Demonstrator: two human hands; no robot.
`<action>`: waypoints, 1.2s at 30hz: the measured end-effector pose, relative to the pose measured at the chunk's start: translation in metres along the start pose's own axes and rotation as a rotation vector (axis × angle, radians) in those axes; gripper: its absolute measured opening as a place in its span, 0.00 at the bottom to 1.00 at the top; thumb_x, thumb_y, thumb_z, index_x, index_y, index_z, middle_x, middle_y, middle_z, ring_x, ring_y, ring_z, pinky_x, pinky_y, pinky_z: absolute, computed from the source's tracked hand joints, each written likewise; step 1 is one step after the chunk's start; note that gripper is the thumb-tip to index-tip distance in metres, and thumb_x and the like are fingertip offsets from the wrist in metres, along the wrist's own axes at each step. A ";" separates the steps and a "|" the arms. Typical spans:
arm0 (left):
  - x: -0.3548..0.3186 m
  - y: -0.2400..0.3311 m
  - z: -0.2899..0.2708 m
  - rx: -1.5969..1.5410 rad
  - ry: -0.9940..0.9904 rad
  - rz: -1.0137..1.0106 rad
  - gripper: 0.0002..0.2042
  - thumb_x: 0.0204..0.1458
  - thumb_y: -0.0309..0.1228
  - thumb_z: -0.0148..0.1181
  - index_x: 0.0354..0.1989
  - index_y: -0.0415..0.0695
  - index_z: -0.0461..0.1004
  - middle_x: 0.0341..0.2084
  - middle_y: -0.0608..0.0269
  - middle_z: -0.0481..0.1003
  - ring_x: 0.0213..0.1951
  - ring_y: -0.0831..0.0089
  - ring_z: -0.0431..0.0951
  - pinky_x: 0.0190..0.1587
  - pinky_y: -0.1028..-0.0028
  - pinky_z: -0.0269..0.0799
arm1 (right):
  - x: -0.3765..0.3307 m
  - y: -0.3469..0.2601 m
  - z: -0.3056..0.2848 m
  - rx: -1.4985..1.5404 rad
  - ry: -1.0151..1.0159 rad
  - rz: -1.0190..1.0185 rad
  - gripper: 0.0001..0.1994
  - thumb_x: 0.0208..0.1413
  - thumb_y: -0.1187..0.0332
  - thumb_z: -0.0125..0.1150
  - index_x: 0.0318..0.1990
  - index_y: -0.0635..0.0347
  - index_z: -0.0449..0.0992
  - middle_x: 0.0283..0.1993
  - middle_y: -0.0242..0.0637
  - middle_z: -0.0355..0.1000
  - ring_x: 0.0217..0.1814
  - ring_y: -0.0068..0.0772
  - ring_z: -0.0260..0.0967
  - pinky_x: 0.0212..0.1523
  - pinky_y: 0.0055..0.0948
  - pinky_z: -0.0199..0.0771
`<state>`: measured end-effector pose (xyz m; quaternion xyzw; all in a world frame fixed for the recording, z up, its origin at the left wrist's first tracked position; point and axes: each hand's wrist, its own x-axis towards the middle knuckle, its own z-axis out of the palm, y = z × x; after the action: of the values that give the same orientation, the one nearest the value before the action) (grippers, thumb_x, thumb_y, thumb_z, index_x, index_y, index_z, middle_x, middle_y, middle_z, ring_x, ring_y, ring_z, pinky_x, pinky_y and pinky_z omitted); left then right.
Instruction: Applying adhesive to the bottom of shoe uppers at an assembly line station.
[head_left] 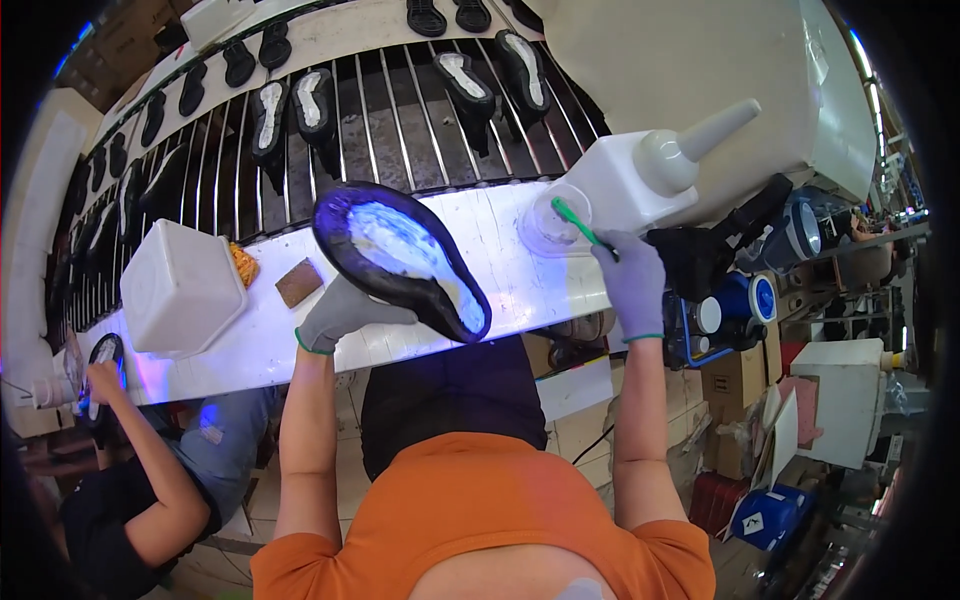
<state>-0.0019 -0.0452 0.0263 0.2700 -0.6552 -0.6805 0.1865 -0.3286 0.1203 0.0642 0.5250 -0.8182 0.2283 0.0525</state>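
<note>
My left hand (345,318), in a grey glove, grips a black shoe upper (340,245) from below and holds it over the white bench. Its underside is turned up and carries a whitish layer, lit bluish. My right hand (632,282), gloved too, is closed round a green-handled brush (574,217). The brush's far end is in or over a round translucent tub (536,238); its bristles are hard to make out. Right behind the tub is a white square bottle (622,172) with a long spout. My fingers under the shoe are partly hidden.
Beyond the bench (400,358), a rack of metal bars (372,115) bears several black shoes with white undersides. A white container (180,290) and a brown block (298,283) lie left. A co-worker's hand (103,382) holds another shoe at far left. Blue-lidded containers (750,298) stand right.
</note>
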 end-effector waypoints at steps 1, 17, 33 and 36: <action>-0.001 -0.009 -0.001 -0.022 0.076 -0.015 0.39 0.26 0.22 0.78 0.54 0.39 0.68 0.45 0.63 0.75 0.47 0.72 0.75 0.52 0.71 0.71 | -0.003 0.001 0.007 0.004 -0.005 0.001 0.09 0.53 0.68 0.59 0.39 0.59 0.81 0.38 0.44 0.78 0.37 0.43 0.76 0.39 0.36 0.74; -0.028 -0.026 0.044 -1.503 0.229 -0.265 0.41 0.55 0.66 0.41 0.55 0.34 0.68 0.35 0.44 0.78 0.30 0.57 0.81 0.33 0.63 0.81 | -0.014 0.021 0.027 1.138 -0.388 0.664 0.14 0.61 0.66 0.54 0.49 0.65 0.76 0.31 0.33 0.76 0.19 0.11 0.58 0.18 0.14 0.54; -0.023 0.018 0.075 -0.594 0.150 -0.061 0.27 0.60 0.49 0.48 0.55 0.36 0.66 0.46 0.55 0.74 0.45 0.71 0.77 0.50 0.71 0.74 | 0.012 -0.072 -0.069 0.985 -0.396 -0.141 0.11 0.39 0.78 0.65 0.35 0.66 0.82 0.28 0.36 0.76 0.26 0.21 0.68 0.27 0.19 0.64; -0.025 0.032 0.076 -0.595 0.154 -0.008 0.27 0.60 0.48 0.48 0.56 0.35 0.66 0.47 0.55 0.74 0.47 0.70 0.77 0.51 0.70 0.74 | 0.004 -0.076 -0.076 0.949 -0.530 -0.319 0.14 0.40 0.78 0.68 0.38 0.64 0.83 0.31 0.39 0.78 0.32 0.27 0.74 0.33 0.23 0.70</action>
<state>-0.0322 0.0277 0.0607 0.2569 -0.4102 -0.8207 0.3037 -0.2747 0.1233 0.1574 0.6476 -0.5215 0.4208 -0.3627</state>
